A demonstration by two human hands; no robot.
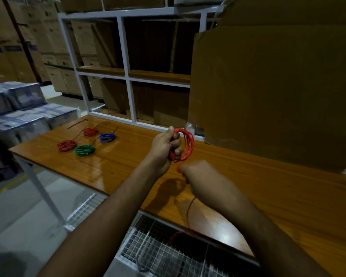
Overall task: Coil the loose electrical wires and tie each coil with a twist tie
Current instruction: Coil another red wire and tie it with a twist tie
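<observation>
a large sheet of cardboard (272, 92) is propped upright at the back right of the worktop (248, 176), beside a white shelf frame (126, 62) backed with cartons. wrapped boxes (18, 108) are stacked past the worktop's left end. above the middle of the worktop a red wire coil (185, 144) is held upright by the left hand (164, 149), whose fingers (176, 142) are curled through the loop and closed round its near side. just below the coil the right hand (200, 174) is blurred; its fingers seem closed on the red wire, but the pinch cannot be told for certain. a loose red tail (189, 212) hangs from under that hand over the worktop's front edge. well apart, at the far left, four finished coils are laid close together: two red coils (66, 145) (90, 132), a green coil (85, 150) and a blue coil (107, 137). a dark tie (77, 124) lies behind them.
</observation>
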